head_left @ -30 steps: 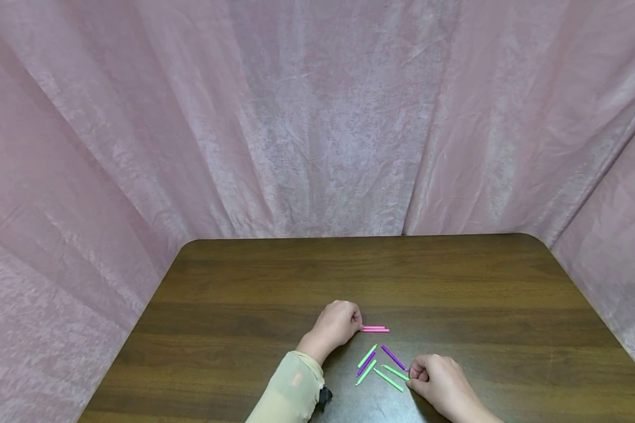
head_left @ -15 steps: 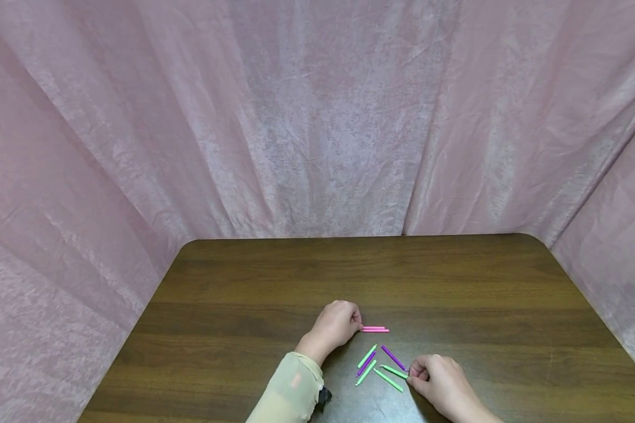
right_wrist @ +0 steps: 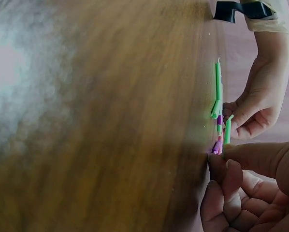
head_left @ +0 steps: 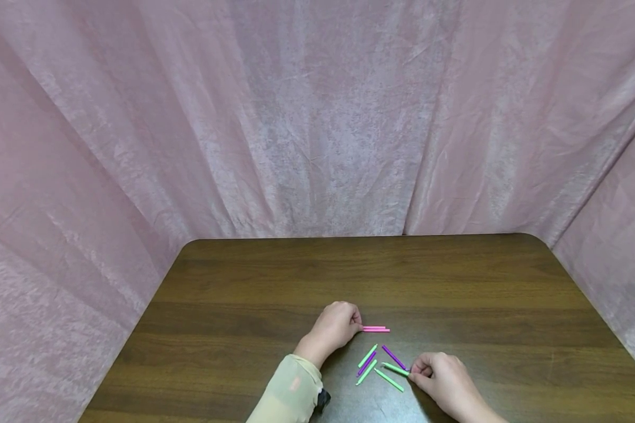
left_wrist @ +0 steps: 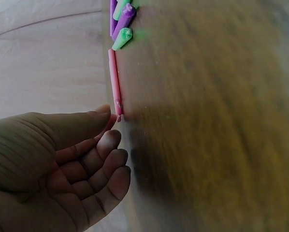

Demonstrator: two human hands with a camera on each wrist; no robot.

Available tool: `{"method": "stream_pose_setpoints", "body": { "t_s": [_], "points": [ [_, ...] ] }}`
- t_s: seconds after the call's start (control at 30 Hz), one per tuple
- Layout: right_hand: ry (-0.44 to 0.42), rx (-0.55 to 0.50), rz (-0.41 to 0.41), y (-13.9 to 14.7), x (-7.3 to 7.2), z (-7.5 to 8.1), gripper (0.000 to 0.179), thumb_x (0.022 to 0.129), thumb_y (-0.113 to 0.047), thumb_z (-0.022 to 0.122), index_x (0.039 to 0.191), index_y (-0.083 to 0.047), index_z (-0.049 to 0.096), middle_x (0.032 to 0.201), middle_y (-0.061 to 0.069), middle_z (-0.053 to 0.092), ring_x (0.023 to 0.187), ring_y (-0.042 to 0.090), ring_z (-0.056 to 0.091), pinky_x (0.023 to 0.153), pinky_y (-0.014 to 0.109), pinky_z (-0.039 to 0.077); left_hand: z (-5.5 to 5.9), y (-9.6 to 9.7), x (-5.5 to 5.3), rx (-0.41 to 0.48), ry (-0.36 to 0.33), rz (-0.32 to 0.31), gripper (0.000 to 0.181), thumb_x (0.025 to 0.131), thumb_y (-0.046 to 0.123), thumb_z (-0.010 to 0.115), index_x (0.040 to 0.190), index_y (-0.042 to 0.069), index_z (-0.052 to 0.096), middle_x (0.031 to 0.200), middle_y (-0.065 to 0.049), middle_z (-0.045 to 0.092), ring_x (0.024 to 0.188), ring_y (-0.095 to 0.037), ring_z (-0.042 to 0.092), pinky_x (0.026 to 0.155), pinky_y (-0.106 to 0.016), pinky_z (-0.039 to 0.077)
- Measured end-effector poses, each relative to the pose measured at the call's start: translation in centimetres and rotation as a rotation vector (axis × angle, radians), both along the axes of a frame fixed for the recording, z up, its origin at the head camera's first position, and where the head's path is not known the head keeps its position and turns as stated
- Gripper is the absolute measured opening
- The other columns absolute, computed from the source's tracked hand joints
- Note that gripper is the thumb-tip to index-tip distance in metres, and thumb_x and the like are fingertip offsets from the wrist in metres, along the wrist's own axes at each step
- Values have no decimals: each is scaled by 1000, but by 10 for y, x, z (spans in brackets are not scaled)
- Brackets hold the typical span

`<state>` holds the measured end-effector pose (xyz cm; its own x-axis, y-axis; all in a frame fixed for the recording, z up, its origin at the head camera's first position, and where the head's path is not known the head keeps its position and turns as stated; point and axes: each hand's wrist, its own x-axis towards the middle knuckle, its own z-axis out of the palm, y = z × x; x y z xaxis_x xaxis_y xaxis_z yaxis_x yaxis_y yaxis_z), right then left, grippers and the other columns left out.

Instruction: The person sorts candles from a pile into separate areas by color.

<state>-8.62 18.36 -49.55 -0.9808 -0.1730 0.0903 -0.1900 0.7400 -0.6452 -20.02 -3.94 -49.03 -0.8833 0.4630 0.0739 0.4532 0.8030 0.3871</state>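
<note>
My left hand (head_left: 337,325) pinches the near end of a pink candle (head_left: 376,330) between thumb and index finger. A second pink candle lies parallel and close beside it; whether the fingers touch that one too I cannot tell. On the right, my right hand (head_left: 444,379) pinches one end of a thin green candle (head_left: 395,369), whose wick end stands slightly off the table in the right wrist view. Close to these fingertips lies a purple candle (head_left: 394,357). Another green candle (head_left: 388,380) rests just below the pinched one.
Left of the right hand, two green candles and a purple candle (head_left: 366,364) lie slanted side by side on the brown wooden table (head_left: 243,282). Pink curtains (head_left: 317,117) hang behind and around the table. A black device (head_left: 323,399) sits at the left wrist.
My right hand has shifted slightly up and to the right, and the green candle it pinches has tilted a little off the table. The left hand has hardly moved.
</note>
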Motion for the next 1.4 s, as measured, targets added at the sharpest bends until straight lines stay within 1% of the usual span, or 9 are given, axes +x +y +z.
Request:
{"method": "stream_pose_setpoints", "body": {
  "t_s": [0.2,0.47,0.7,0.8,1.03,1.2,1.4],
  "points": [
    [-11,-9,-10,1,0,1,19,76,-11,79,69,-20,64,63,-18,57,60,-5,49,59,24,42,0,-2,1,1,11,-11,20,80,18,77,66,19,63,65,13,55,64,-6,53,62,-23,45],
    [-16,-19,-24,0,0,3,18,76,-10,79,70,-20,65,63,-17,57,58,-4,48,58,24,42,0,-4,0,6,-6,-13,21,81,17,76,66,19,62,66,12,54,65,-6,52,62,-23,45],
    [-40,-49,-33,1,0,5,17,76,-8,78,71,-18,64,62,-14,58,53,-4,48,57,23,42,1,-5,0,23,-24,-9,19,82,17,76,68,18,64,66,13,55,63,-5,51,61,-23,44],
    [-49,-66,-29,2,0,5,16,77,-8,77,72,-17,64,63,-14,60,52,-3,49,57,22,43,1,-6,1,30,-34,-8,19,83,17,76,68,18,64,65,13,54,63,-4,50,61,-22,44],
    [-64,-113,-16,4,0,3,16,77,-7,77,71,-15,65,63,-11,61,51,-3,51,54,21,44,0,-8,2,54,-11,-17,20,83,18,76,67,18,64,64,14,53,61,-3,49,60,-21,43],
    [-81,-145,-16,5,0,2,16,76,-7,78,71,-14,64,64,-10,62,52,-2,52,53,21,45,-1,-9,3,71,-28,-8,19,83,18,76,68,19,64,65,14,52,62,-3,48,59,-20,41],
    [-120,-209,-7,7,0,3,16,77,-6,77,70,-12,64,63,-7,62,49,1,52,48,22,45,0,-10,5,100,-12,2,17,82,18,77,70,19,64,67,12,49,63,-3,46,59,-20,40]
  ]
}}
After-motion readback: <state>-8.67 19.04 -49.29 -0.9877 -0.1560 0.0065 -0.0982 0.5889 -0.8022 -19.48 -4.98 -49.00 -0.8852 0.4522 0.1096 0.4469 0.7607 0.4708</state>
